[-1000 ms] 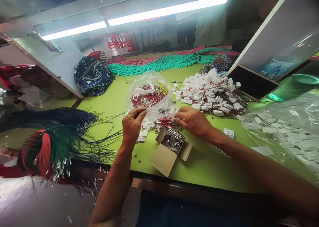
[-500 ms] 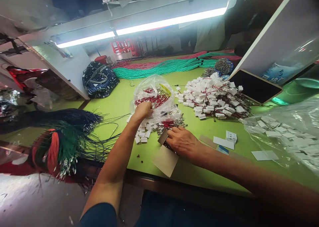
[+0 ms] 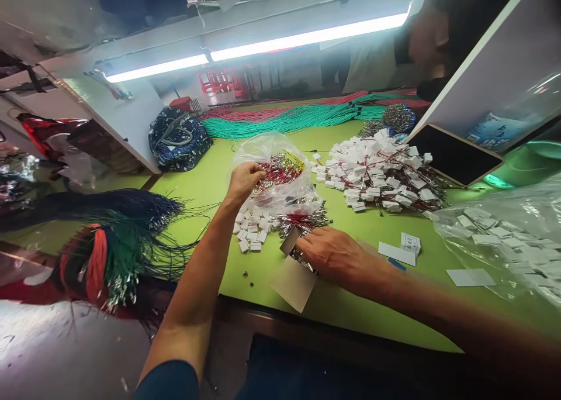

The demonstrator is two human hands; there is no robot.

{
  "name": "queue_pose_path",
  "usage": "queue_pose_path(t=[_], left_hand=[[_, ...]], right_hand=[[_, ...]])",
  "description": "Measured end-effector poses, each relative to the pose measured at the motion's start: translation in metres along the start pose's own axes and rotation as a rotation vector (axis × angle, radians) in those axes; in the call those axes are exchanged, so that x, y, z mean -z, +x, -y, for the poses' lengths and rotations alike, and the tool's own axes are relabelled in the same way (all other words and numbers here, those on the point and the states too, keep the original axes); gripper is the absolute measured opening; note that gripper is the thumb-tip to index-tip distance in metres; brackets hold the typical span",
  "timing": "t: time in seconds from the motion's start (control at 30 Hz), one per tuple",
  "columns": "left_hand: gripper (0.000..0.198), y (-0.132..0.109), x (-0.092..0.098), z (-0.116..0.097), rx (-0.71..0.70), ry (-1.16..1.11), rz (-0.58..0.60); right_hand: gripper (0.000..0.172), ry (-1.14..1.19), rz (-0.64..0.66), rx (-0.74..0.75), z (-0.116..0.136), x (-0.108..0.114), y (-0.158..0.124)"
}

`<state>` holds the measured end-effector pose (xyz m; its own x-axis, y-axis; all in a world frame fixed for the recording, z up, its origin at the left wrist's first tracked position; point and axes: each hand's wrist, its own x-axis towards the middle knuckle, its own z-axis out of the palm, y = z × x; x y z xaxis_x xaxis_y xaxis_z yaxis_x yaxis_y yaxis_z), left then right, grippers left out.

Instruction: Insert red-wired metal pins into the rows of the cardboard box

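Note:
My left hand [image 3: 245,183] is closed in a pinch at the left rim of a clear plastic bag [image 3: 289,142]. Short red wires with metal ends [image 3: 280,172] fill the bag; whether the fingers hold film or wires cannot be made out. Fingers of my right hand [image 3: 331,254] curl down into a small open cardboard box [image 3: 293,283] with shiny metal pieces [image 3: 307,258] in it. The fingertips are hidden. More red wires [image 3: 302,220] lie between the bag and the box. White plastic connector housings [image 3: 252,230] lie loose below my left hand.
A heap of white connectors on red wires [image 3: 372,172] lies right of the bag, beside a phone [image 3: 456,154]. Another bag of white housings [image 3: 521,242] is far right. Green wire bundles [image 3: 280,122] run along the back; dark wires [image 3: 144,204] spread at left.
My left hand has moved left and upward, from over the red wires to the bag's left rim. My right hand stays at the box, its fingers slightly shifted. The view has tilted a little.

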<state>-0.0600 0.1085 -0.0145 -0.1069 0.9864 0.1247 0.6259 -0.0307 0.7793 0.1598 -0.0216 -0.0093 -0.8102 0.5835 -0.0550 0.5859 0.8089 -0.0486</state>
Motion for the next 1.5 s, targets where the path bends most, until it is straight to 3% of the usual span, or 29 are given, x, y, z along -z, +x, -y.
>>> queue_pose_path(t=[0.13,0.27,0.43,0.57,0.73,0.87,1.0,1.17,1.33,1.43,1.5], left_hand=[[0.019,-0.022,0.005,-0.010,0.049,-0.478,-0.055],[0.022,-0.055,0.001,-0.021,0.229,-0.874,0.093],[0.021,-0.089,-0.014,-0.035,0.346,-1.113,0.263],[0.020,-0.101,-0.024,-0.041,0.394,-1.130,0.299],[0.018,-0.103,-0.022,-0.037,0.394,-1.107,0.277],[0.018,-0.104,-0.016,-0.036,0.373,-1.048,0.278],[0.021,-0.106,-0.016,-0.037,0.346,-1.011,0.309],[0.024,-0.110,-0.019,-0.033,0.305,-0.894,0.413],[0.022,-0.114,-0.017,-0.029,0.186,-0.747,0.580],[0.017,-0.113,-0.016,-0.030,0.182,-0.736,0.610],[0.013,-0.111,-0.018,-0.033,0.228,-0.811,0.573]], right_hand=[[0.010,0.316,-0.251,-0.032,-0.010,0.001,-0.003],[0.012,0.776,-0.467,-0.091,-0.025,0.003,0.001],[0.026,1.084,-0.564,-0.321,-0.040,0.005,0.015],[0.032,1.181,-0.643,-0.365,-0.043,0.009,0.018],[0.031,1.210,-0.752,-0.393,-0.046,0.007,0.013],[0.042,1.105,-0.715,-0.378,-0.051,0.005,0.011],[0.034,0.971,-0.713,-0.374,-0.051,0.007,0.012],[0.025,1.065,-0.716,-0.377,-0.051,0.009,0.013],[0.022,1.017,-0.598,-0.322,-0.055,0.021,0.019],[0.025,1.055,-0.556,-0.271,-0.055,0.026,0.024],[0.027,1.123,-0.598,-0.269,-0.055,0.024,0.026]])
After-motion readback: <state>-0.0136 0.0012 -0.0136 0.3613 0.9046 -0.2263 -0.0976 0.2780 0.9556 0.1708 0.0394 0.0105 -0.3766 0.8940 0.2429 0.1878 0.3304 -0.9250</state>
